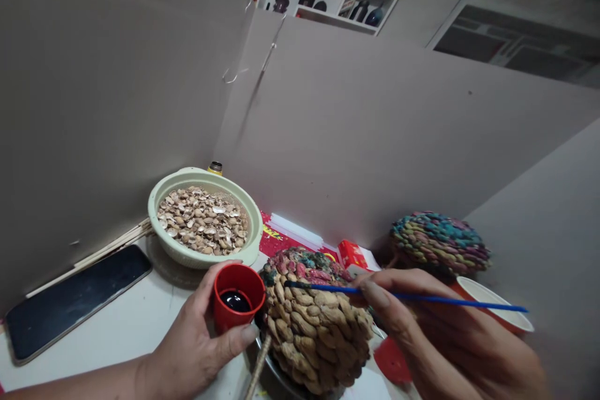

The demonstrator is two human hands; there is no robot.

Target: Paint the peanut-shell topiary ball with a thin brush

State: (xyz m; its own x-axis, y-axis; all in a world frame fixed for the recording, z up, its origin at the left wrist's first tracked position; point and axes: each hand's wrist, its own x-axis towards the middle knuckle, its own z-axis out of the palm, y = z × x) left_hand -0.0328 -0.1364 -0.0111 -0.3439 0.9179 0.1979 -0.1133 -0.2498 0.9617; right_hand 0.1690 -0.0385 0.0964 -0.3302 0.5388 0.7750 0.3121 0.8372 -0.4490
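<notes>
My left hand (197, 331) is wrapped round a small red cup (240, 281) with dark liquid inside. Between the fingers of my right hand (435, 331) is a thin blue paintbrush (422, 297), its dark tip pointing left. That tip lies over the upper part of a rounded form covered in peanut shells (319, 331); whether it touches cannot be told. The shells are plain tan in front and painted pink, green and teal along the top. A metal bowl (276, 375) shows beneath the form, with a cord-like stick (257, 365) beside it.
A pale green basin (159, 225) of pistachio-like shells stands at the back left, near a phone (77, 297) and wooden sticks (112, 240). Behind are white glue sticks (295, 231) and a red box (351, 255). A second painted form (440, 240) and a white-rimmed container (497, 303) sit right.
</notes>
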